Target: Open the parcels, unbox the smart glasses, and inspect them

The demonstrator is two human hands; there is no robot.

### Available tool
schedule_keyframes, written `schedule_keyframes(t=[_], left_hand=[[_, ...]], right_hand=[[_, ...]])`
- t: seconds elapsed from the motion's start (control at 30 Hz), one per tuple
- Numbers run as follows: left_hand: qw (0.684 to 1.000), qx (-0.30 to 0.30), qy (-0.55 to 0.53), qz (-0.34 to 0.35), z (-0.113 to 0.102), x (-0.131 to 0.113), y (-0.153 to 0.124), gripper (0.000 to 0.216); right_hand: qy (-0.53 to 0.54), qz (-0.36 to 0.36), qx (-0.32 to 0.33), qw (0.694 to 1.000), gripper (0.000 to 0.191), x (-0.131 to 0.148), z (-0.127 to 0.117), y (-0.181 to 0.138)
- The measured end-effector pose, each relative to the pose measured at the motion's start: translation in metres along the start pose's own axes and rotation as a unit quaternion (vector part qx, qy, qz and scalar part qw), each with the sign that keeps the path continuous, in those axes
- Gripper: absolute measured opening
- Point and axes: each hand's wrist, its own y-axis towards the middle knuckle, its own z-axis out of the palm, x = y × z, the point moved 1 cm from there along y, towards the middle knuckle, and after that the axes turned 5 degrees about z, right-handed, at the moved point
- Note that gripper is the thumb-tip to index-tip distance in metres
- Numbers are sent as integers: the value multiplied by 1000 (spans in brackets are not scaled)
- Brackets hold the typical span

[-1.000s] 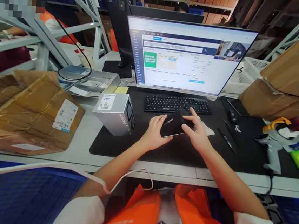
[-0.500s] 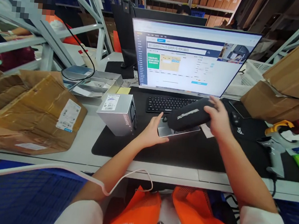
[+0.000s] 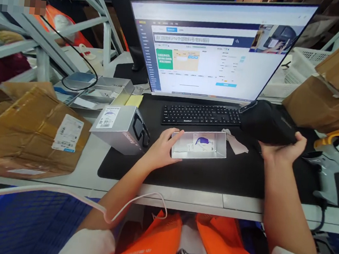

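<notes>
My left hand (image 3: 164,148) grips the left end of a shallow silver box tray (image 3: 221,154) that lies on the black desk mat (image 3: 203,176). Inside the tray is a printed card (image 3: 203,142) with a purple picture of eyewear. On the right, my right hand (image 3: 285,152) holds a black zipped case (image 3: 270,122) from below, above the mat by the keyboard's right end. To the left of my left hand stands a silver product box (image 3: 118,128) with a pair of dark glasses printed on its side. A crumpled white paper piece (image 3: 236,143) touches the tray's right end.
A keyboard (image 3: 200,115) and a large monitor (image 3: 214,59) stand behind the tray. Cardboard boxes flank both sides, one a torn carton (image 3: 34,130) at left. A barcode scanner (image 3: 328,178) lies at right. A white cable (image 3: 61,190) crosses in front.
My right hand has carried the black case from over the tray to the right, uncovering the card inside. My left hand stays at the tray. The whole view has shifted slightly.
</notes>
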Motion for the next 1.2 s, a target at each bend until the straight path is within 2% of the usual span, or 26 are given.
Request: schedule_keyframes(t=[0.13,0.27,0.43,0.6,0.7,0.77,0.83,0.9,0.97,1.03,1.13,1.2], left_hand=[[999,15,43,-8,-5,-4,0,114],[999,12,30,-24,-1,0,-2,108],[997,-28,-38,-56,9,12,-2,105],[975,-58,-160,-142,23,31,8,100],[953,-84,-237,-169,33,41,15,101],[940,-113,-273,-172,40,47,19,109],[925,-132,-304,-184,45,52,21,121],[913,-125,-328,-208,48,55,21,129],[913,-100,-325,-224,49,56,21,124],[919,-85,-310,-228,49,54,21,113],[927,-104,-290,-212,47,46,19,111],[946,-125,-247,-168,44,38,17,114]], right_hand=[[9,-18,-16,1000,37,3,1,-5],[-26,-34,5,999,34,4,1,-12],[-37,-23,-19,999,30,-4,3,-19],[-69,-7,-8,998,27,-14,13,-36],[-104,6,30,994,26,-24,18,-59],[-138,22,67,988,31,-33,18,-76],[-185,34,135,973,40,-44,16,-91],[-238,34,209,948,48,-55,14,-102],[-266,40,241,933,48,-65,11,-106],[-268,60,244,930,46,-73,10,-107],[-280,95,270,916,47,-80,10,-106],[-304,122,304,895,50,-82,10,-108]])
